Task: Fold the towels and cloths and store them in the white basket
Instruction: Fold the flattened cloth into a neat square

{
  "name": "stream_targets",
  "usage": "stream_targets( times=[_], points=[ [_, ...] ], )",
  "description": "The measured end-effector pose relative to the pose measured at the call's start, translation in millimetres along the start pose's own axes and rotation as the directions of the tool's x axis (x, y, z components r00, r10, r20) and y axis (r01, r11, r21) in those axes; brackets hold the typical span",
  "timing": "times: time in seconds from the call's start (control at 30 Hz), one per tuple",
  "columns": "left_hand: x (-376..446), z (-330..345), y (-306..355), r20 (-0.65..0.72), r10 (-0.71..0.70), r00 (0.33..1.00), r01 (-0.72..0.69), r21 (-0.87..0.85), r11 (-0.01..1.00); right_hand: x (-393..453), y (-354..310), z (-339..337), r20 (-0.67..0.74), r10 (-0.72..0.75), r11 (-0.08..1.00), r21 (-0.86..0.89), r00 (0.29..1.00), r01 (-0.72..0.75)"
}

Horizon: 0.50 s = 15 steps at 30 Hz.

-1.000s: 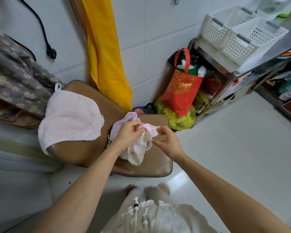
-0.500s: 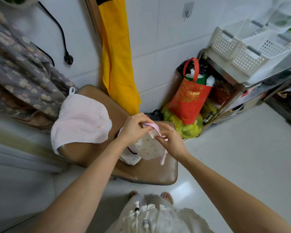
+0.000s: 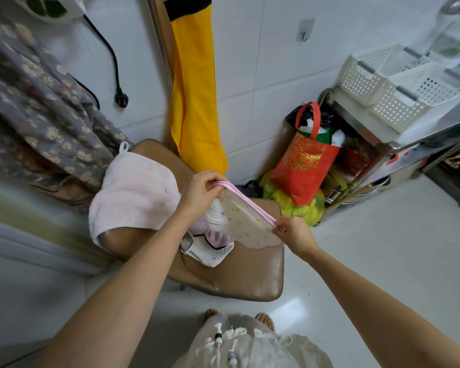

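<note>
1. Head view, the hands: the left hand (image 3: 201,193) and the right hand (image 3: 290,229) each pinch one end of the pink-trimmed edge of a small speckled cloth (image 3: 246,221), pulling that edge taut between them above the brown chair (image 3: 239,277). The cloth hangs open and unfolded.

2. Head view, progress: judging by how things lie, the task is at an early stage. A pink towel (image 3: 133,192) lies draped over the chair at 9 o'clock from the hands, spread and not folded. A small heap of other cloths (image 3: 210,248) sits on the seat just under the held one, crumpled. All of these remain to be folded.

3. Head view, the goal: the white baskets (image 3: 398,86) stand on a metal shelf (image 3: 409,144) at 2 o'clock, well apart from the chair. What I can see of their insides shows no cloth; the rest is hidden.

4. Head view, surroundings: a red bag (image 3: 302,166) and a yellow-green bag (image 3: 292,203) crowd the floor between chair and shelf, so carrying folded pieces across likely means reaching over them. A yellow cloth (image 3: 194,88) hangs on the wall at 12 o'clock, a flowered fabric (image 3: 37,107) at 10 o'clock.
</note>
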<state>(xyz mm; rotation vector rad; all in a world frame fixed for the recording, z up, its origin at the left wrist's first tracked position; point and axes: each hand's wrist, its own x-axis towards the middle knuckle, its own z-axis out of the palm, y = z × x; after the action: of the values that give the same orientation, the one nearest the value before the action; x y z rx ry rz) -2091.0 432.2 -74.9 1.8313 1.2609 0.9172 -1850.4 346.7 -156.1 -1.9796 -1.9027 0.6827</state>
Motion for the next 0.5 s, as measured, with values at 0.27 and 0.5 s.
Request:
stream_targets(
  times=[0.27, 0.5],
  points=[
    [-3, -12, -35, 0.037, -0.215, 0.976, 0.198, 0.262, 0.945, -1, 21, -21, 0.062, 0.055, 0.997, -0.056, 0.997, -0.051],
    [-9, -16, -63, 0.093, -0.285, 0.954, 0.237, 0.348, 0.907, 3, 9, -41, -0.094, -0.121, 0.992, 0.009, 0.988, 0.123]
  ],
)
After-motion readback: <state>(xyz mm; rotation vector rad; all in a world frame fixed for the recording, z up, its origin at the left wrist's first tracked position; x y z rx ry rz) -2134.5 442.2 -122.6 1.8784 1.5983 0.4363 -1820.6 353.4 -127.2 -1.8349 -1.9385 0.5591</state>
